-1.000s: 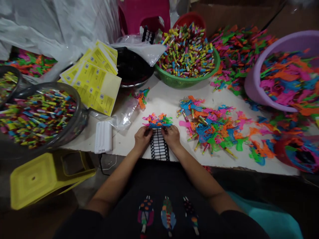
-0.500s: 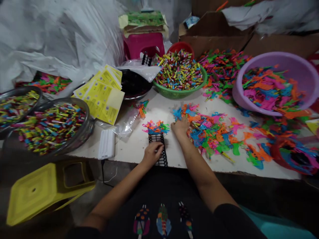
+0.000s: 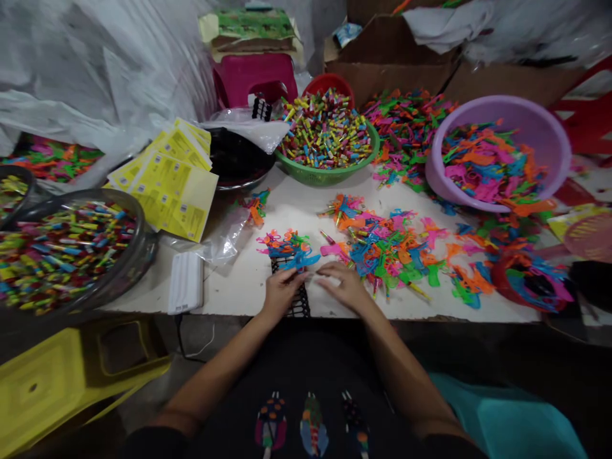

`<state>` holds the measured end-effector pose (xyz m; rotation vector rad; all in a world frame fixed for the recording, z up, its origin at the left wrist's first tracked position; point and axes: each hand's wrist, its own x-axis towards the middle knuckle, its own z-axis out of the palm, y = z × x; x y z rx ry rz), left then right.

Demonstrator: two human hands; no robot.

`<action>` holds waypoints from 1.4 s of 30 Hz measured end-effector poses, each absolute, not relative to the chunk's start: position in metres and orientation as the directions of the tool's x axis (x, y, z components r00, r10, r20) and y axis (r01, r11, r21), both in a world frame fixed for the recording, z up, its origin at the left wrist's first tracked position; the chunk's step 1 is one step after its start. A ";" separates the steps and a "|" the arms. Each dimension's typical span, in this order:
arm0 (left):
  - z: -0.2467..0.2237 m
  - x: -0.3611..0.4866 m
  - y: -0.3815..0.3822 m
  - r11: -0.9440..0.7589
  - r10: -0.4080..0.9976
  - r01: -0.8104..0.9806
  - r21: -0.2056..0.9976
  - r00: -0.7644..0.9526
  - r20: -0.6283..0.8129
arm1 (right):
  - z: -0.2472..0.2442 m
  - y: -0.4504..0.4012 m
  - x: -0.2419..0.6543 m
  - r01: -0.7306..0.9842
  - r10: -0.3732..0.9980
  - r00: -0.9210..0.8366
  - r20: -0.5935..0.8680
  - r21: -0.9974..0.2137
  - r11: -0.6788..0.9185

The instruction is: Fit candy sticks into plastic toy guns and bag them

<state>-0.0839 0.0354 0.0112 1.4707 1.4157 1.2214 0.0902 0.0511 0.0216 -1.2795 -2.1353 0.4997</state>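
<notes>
Near the table's front edge, my left hand (image 3: pixel 281 294) is closed on a blue plastic piece (image 3: pixel 304 259), over a black mesh strip (image 3: pixel 300 303). Small colourful plastic pieces (image 3: pixel 282 242) lie at the strip's far end. Just to the right, my right hand (image 3: pixel 345 287) has its fingers apart, with its fingertips close to my left hand; nothing can be made out in it. A loose pile of bright plastic pieces (image 3: pixel 392 252) spreads over the table beyond and to the right of my right hand.
A green basin (image 3: pixel 325 173) of small coloured tubes stands at the back, a purple basin (image 3: pixel 558 143) behind right. Dark-rimmed bowls (image 3: pixel 136 245) of tubes, yellow sheets (image 3: pixel 172 191) and a white device (image 3: pixel 186 282) are on the left. A red bowl (image 3: pixel 502 280) sits at the right.
My right hand has come back from the pile towards my left hand. A blue piece now shows at my left hand's fingertips. The view has shifted to the right.
</notes>
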 end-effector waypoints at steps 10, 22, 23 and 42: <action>-0.017 -0.142 0.014 -0.257 0.904 0.537 0.804 -0.160 0.396 | 0.015 0.164 0.069 0.960 0.999 0.026 0.021 -0.279 -0.019; -0.040 -0.154 0.034 -0.035 0.930 0.309 0.950 -0.338 0.144 | 0.010 0.096 0.090 0.937 0.995 -0.003 -0.099 -0.349 -0.032; -0.040 -0.152 0.034 -0.041 0.932 0.316 0.948 -0.331 0.150 | 0.006 0.095 0.092 0.933 0.997 0.010 -0.080 -0.359 -0.038; -0.025 -0.138 0.019 -0.246 0.969 0.532 0.810 0.124 0.213 | -0.024 0.069 0.060 0.181 0.970 0.194 -0.146 -0.967 -0.181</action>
